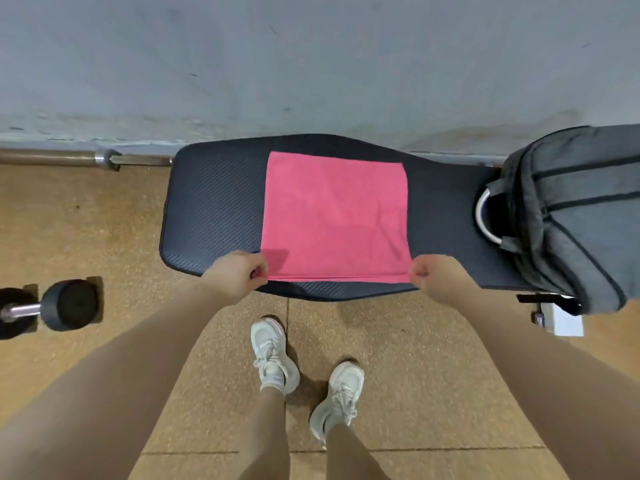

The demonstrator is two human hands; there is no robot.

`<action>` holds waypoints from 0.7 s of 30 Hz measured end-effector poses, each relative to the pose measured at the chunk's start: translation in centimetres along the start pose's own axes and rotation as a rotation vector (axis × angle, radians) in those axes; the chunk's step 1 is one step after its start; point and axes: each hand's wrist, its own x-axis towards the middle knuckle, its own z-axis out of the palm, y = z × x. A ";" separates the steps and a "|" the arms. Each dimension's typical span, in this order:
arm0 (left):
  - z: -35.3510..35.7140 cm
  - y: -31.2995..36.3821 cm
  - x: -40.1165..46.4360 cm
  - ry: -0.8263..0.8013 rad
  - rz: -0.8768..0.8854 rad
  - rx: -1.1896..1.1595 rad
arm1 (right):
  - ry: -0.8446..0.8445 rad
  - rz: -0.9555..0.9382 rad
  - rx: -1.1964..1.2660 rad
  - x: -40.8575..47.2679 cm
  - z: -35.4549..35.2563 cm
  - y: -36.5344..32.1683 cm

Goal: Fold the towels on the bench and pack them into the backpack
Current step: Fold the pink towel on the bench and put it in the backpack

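Note:
A pink towel [334,216] lies flat on the black padded bench [214,206], with a doubled layer showing along its near edge. My left hand [239,273] pinches the towel's near left corner. My right hand [438,277] pinches its near right corner. Both hands sit at the bench's front edge. A grey backpack [575,216] rests on the right end of the bench, partly out of view.
A grey wall runs behind the bench. A metal bar [104,159] lies on the floor at the back left. A black dumbbell [52,306] sits on the cork-coloured floor to the left. My feet in white shoes [277,355] stand before the bench.

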 end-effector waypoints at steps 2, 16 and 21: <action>0.9 0.6 -1.4 -0.073 -0.006 0.016 | -0.103 -0.048 -0.073 -1.0 -0.1 0.4; -1.6 2.4 4.9 0.335 -0.228 -0.693 | 0.216 0.017 0.485 5.0 -1.7 0.3; -1.9 1.4 9.0 0.411 -0.252 -0.924 | 0.342 0.029 0.422 10.2 -1.8 -0.9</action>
